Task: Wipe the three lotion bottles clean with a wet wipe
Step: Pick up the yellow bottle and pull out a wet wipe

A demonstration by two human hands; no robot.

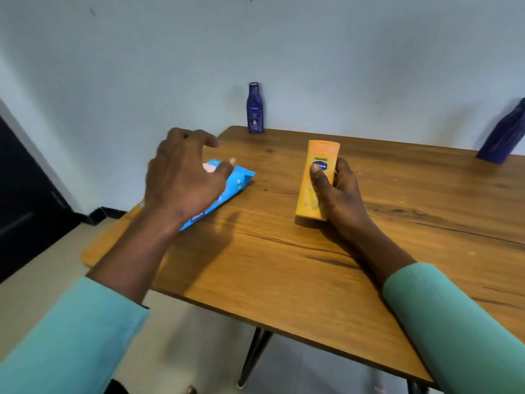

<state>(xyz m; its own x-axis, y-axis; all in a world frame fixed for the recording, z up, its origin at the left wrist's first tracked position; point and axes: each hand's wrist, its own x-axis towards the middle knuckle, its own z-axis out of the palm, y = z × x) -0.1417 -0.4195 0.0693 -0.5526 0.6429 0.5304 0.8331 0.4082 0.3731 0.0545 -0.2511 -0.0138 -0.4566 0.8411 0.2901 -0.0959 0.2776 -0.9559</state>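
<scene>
Our right hand (338,194) grips the yellow bottle (308,194) standing on the surface (284,265); our left hand (184,172), fingers loose, hovers over the wipes (238,180) left of that bottle. We should pinch out one wipe only.

Yellow-orange lotion bottle (316,177), blue label oval. Two dark blue bottles: small (254,108), large (504,135). Wipes pack (224,191) bright blue, white print. Table (312,251) brown woodgrain. Sleeves (460,322) teal. Wall (255,46) pale grey-blue.

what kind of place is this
Probably a plain room, perhaps a home or small office: a wooden table on thin dark legs against a bare pale wall, and what looks like a dark door at left.
</scene>
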